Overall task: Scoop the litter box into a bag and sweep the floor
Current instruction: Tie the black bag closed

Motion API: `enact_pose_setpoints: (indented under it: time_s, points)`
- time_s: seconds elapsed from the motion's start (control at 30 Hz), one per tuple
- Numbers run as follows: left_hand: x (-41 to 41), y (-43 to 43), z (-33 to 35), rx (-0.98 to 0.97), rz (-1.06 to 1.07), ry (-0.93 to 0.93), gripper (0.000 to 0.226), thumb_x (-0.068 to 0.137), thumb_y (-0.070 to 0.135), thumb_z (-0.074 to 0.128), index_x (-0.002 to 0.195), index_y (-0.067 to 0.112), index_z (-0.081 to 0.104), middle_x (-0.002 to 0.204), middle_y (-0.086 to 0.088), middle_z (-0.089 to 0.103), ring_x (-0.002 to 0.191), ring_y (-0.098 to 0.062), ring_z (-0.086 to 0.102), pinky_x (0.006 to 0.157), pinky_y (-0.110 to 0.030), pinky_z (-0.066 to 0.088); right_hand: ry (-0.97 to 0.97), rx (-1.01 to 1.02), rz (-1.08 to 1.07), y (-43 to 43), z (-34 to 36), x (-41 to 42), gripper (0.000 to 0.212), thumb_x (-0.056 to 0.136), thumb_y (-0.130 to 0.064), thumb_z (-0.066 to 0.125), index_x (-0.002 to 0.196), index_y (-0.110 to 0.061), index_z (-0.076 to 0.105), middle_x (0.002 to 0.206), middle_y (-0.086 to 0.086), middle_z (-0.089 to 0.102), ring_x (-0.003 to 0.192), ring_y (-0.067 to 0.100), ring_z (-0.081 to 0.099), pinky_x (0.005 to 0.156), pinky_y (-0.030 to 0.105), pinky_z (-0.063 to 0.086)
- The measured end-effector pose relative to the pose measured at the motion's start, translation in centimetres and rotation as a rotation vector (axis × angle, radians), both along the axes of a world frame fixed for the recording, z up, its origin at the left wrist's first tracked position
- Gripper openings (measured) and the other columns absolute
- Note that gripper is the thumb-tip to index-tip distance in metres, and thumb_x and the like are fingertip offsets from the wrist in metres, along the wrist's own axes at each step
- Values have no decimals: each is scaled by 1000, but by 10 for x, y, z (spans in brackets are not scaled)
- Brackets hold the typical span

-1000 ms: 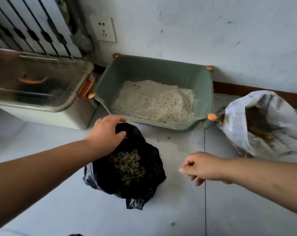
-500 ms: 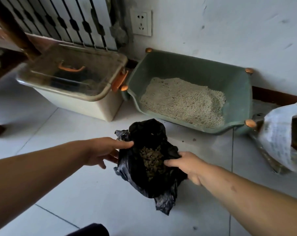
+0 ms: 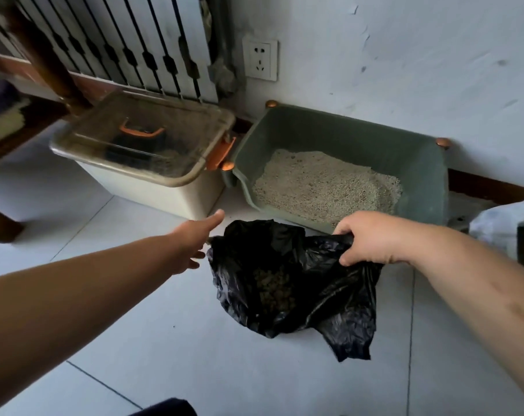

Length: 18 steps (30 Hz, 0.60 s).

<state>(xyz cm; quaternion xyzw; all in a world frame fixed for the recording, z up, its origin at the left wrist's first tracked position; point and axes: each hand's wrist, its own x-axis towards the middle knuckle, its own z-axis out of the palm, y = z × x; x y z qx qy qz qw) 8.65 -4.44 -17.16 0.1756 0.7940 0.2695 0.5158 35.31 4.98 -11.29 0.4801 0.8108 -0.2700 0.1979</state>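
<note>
The black bag [image 3: 293, 283] lies on the floor at centre frame, its right edge gripped by the right hand [image 3: 371, 238]. The left hand [image 3: 191, 238] is held released, fingers straight, just left of it. The litter box [image 3: 344, 136] is seen above, against the wall.

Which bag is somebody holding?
The black bag in front of the green litter box: the right hand grips its rim. The white bag at the far right has no hand on it.

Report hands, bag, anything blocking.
Grip: right hand holds black bag rim, left hand open beside it. Bag on floor before litter box, clumps inside. Path unobstructed.
</note>
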Motion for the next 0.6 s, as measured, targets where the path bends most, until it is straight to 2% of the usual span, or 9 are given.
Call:
enact_pose_setpoints:
  time_s: [0.07, 0.1, 0.17, 0.2, 0.3, 0.4, 0.47, 0.53, 0.6]
  points:
    - [4, 2, -4, -60, 37, -154, 73, 90, 63, 54, 135, 7, 44, 128, -15, 54, 117, -36, 56, 99, -47, 41, -61, 70, 38, -2, 6, -1, 31, 77, -28, 76, 107, -24, 68, 96, -5, 67, 87, 17, 63, 74, 28, 52]
    - [6, 4, -7, -48, 55, -203, 56, 92, 57, 57, 119, 8, 51, 112, -11, 60, 105, -31, 62, 92, -42, 46, -96, 97, 51, -5, 5, -2, 38, 78, -32, 76, 113, -21, 67, 99, -3, 67, 89, 19, 63, 75, 28, 52]
    - [17, 11, -11, -15, 97, -251, 27, 95, 36, 62, 91, 9, 59, 77, -5, 64, 76, -20, 62, 70, -31, 51, -184, 106, 63, -11, 5, -1, 45, 77, -41, 75, 111, -14, 65, 97, 0, 66, 87, 21, 63, 68, 27, 50]
    - [22, 17, -12, -3, 105, -240, 19, 95, 26, 63, 85, 10, 60, 71, -5, 64, 70, -18, 60, 63, -29, 51, -237, 97, 82, -13, 5, 0, 43, 77, -45, 75, 102, -12, 64, 88, 0, 63, 81, 21, 61, 60, 26, 46]
    - [30, 30, -6, 40, 97, -248, 9, 91, 14, 67, 94, 5, 66, 80, -9, 70, 68, -20, 67, 54, -28, 58, -360, 61, 150, -17, 9, 7, 46, 75, -51, 74, 73, -10, 54, 66, -1, 51, 58, 17, 48, 47, 25, 34]
    - [41, 36, 11, 251, 27, -83, 24, 83, 19, 74, 101, 3, 69, 92, -14, 74, 81, -27, 72, 74, -36, 61, -311, -1, 140, -9, 23, 16, 43, 77, -50, 72, 87, -9, 64, 75, 2, 61, 63, 18, 53, 55, 25, 40]
    - [52, 36, 35, 480, -101, 45, 25, 80, 30, 72, 92, 9, 68, 87, -10, 68, 83, -25, 65, 82, -36, 51, -44, -72, -57, -3, 31, 19, 30, 80, -43, 72, 93, -16, 67, 81, 4, 63, 58, 17, 52, 51, 24, 38]
    - [65, 31, 65, 672, -297, 48, 28, 77, 37, 69, 87, 11, 65, 82, -4, 64, 81, -19, 59, 80, -33, 46, 428, -252, -492, 4, 33, 18, 13, 85, -28, 71, 89, -17, 65, 80, 7, 59, 50, 14, 49, 40, 18, 30]
    - [76, 23, 89, 716, -573, 5, 40, 76, 43, 71, 95, 8, 63, 85, 0, 67, 83, -12, 64, 81, -28, 50, 864, -498, -920, 7, 34, 9, 5, 92, -7, 60, 87, -9, 58, 73, 9, 54, 41, 9, 49, 30, 13, 27]
